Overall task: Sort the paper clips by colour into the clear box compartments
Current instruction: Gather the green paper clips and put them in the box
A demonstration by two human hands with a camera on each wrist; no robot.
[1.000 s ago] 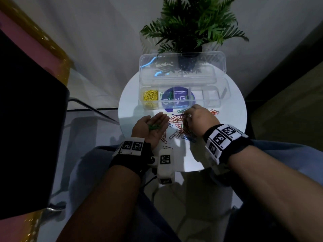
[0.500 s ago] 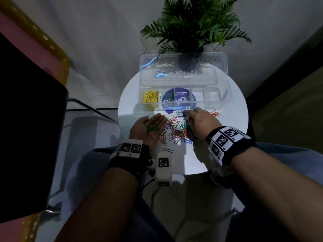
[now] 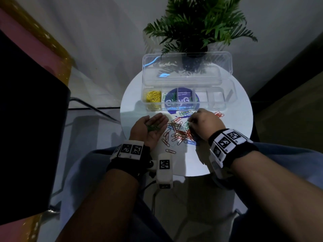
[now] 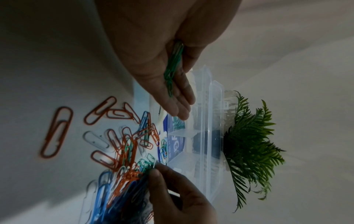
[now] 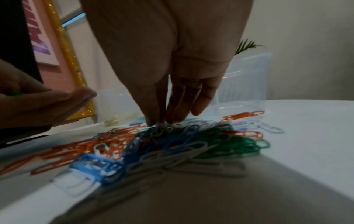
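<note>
My left hand [image 3: 151, 127] lies palm up and open at the table's left front, with several green paper clips [image 3: 153, 128] [image 4: 173, 66] resting in the palm. To its right is a mixed pile of clips [image 3: 178, 132] in orange, blue, green and white. My right hand [image 3: 190, 122] reaches down into that pile, and its thumb and fingertips [image 5: 153, 121] pinch a green clip [image 4: 148, 164]. Behind the pile stands the clear box [image 3: 216, 107], its lid [image 3: 187, 67] tipped back. Yellow clips [image 3: 153, 97] fill its leftmost compartment, and a few green ones [image 3: 173, 97] lie in the second.
The round white table [image 3: 218, 154] is small, with its edge close to both wrists. A potted plant [image 3: 197, 23] stands behind the box. More clips [image 3: 219, 114] lie to the right of my right hand. A dark panel [image 3: 26, 137] is on my left.
My right hand's fingertips have shifted a little within the pile. My left hand has stayed palm up with the green clips in it.
</note>
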